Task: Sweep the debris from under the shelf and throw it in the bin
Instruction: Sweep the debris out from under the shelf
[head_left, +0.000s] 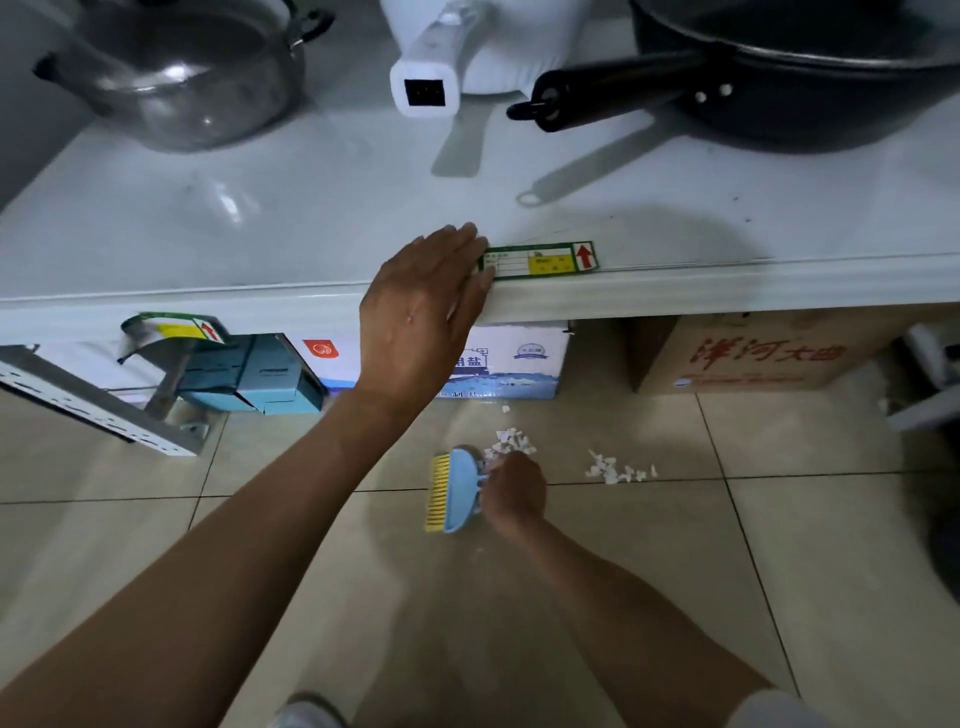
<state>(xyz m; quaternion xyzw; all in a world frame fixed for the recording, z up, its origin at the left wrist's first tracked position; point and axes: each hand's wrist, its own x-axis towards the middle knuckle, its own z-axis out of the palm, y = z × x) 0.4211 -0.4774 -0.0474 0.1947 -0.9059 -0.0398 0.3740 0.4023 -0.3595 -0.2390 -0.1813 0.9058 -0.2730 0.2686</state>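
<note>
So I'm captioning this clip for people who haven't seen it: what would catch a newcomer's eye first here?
First, the left hand planted flat on the front edge of the white shelf, mid-frame. Below it, the right hand grips a small blue brush with yellow bristles on the tiled floor, beside scattered white debris. On the shelf sit a steel pot at left and a black pan at right.
</note>
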